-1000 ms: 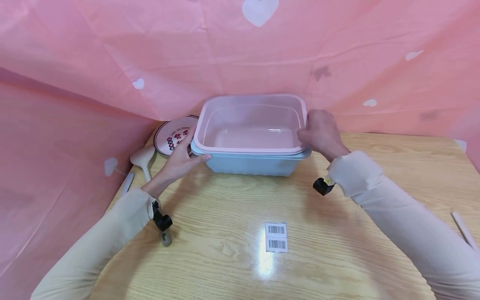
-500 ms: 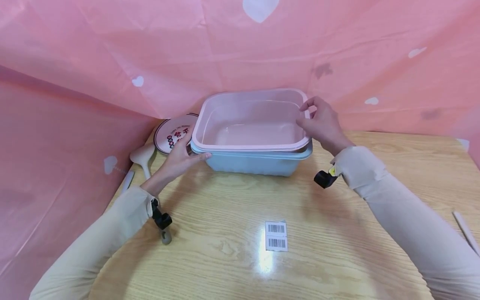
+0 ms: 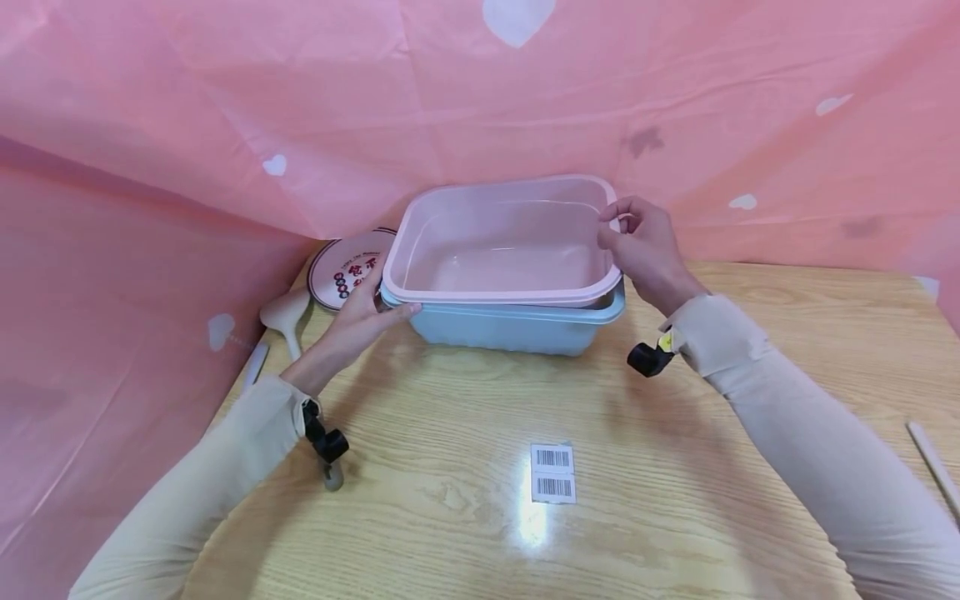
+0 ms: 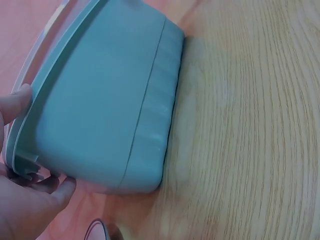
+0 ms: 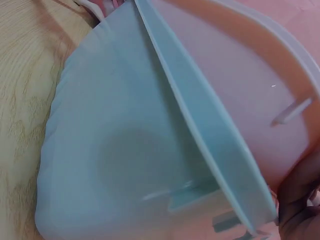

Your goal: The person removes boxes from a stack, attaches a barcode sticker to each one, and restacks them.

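Note:
A pink plastic basin (image 3: 502,237) sits nested in a light blue basin (image 3: 502,332) near the back of the table. The pink one is tilted, its right side raised, and a gap shows between the two rims there. My left hand (image 3: 358,321) grips the left rim of the blue basin; in the left wrist view its thumb lies on the rims and the fingers reach beneath. At the other end my right hand (image 3: 651,252) pinches the pink basin's right rim. The right wrist view shows the pink wall (image 5: 225,60) standing clear above the blue rim.
Left of the basins lies a round plate (image 3: 347,277) with red lettering, beside a white spoon-like utensil (image 3: 285,312) whose handle runs beneath the left wrist. A barcode label (image 3: 553,473) is on the wooden table. A thin pale stick (image 3: 932,467) lies far right. Pink cloth (image 3: 517,108) hangs behind.
The pink basin's right side has risen out of the blue basin. My right hand has moved up slightly and changed its hold on the rim. The left hand stays nearly still.

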A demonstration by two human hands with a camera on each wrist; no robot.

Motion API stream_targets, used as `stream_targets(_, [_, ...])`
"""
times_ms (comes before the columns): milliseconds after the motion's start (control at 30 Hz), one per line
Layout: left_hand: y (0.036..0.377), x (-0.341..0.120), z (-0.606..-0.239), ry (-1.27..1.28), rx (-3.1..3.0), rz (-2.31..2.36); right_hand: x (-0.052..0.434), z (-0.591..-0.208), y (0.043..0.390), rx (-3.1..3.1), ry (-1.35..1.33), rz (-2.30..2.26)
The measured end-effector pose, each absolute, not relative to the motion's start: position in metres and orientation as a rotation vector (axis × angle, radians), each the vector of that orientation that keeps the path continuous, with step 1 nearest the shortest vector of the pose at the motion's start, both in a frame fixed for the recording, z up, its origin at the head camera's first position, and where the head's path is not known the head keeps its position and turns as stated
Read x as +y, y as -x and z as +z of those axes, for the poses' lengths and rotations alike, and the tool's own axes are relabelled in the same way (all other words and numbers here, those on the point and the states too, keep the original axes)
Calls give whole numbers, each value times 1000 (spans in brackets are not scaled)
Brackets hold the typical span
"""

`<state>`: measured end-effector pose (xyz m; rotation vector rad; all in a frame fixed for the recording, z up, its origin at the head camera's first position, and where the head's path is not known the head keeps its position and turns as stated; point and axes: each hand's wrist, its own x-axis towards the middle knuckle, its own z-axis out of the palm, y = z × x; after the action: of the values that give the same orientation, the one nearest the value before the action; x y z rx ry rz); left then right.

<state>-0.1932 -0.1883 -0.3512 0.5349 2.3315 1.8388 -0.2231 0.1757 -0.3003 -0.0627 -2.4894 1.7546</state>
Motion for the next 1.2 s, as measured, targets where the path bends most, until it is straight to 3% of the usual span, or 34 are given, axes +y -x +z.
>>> stream_targets(367, [193,-185,-347,-478,2355,1831,172,-278,220,-2318,25,1807])
stream_targets(700, [195,-186,-345,-466,2388,1716,183,-246,208,-1848,38,2245])
stream_targets(1200, [190,-180,-354,-501,2374,1763,255,-214,169,-1529,-9,2469])
